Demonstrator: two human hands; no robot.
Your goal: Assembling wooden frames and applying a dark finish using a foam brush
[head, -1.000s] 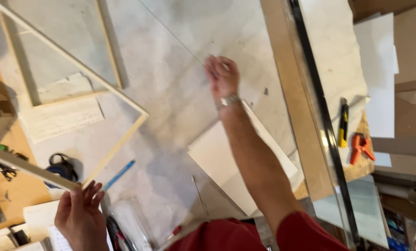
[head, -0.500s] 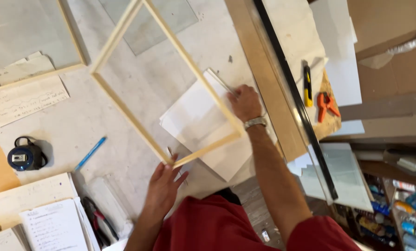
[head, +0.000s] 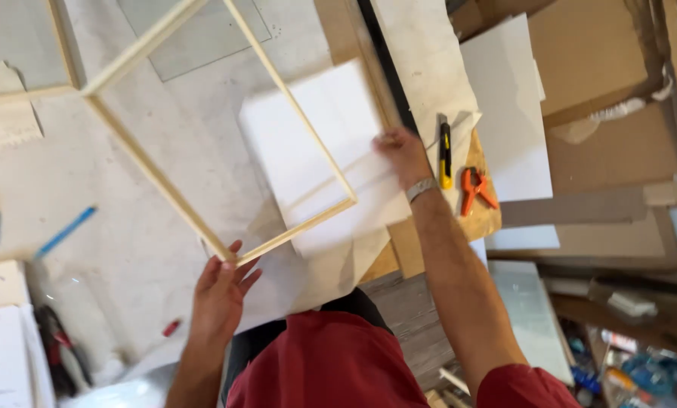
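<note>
A thin, pale wooden frame (head: 225, 113) hangs tilted over the marble-patterned table (head: 127, 227). My left hand (head: 219, 293) holds its near corner from below, fingers spread along the wood. My right hand (head: 400, 155) is off the frame and lies on a white board (head: 316, 128) that rests under the frame near the table's right edge. This hand is blurred, so its grip is unclear. I wear a red shirt and a watch on my right wrist.
A yellow-and-black utility knife (head: 445, 155) and an orange clamp (head: 476, 187) lie just right of my right hand. A black straightedge (head: 384, 64) runs along the table edge. A blue pen (head: 65, 232), a glass pane (head: 202, 30), a second frame (head: 60, 53) and cardboard sheets (head: 603, 68) are around.
The frame has come nearer and tilted up. My right hand has let go of its right corner and moved onto the white board; my left hand still holds the near corner.
</note>
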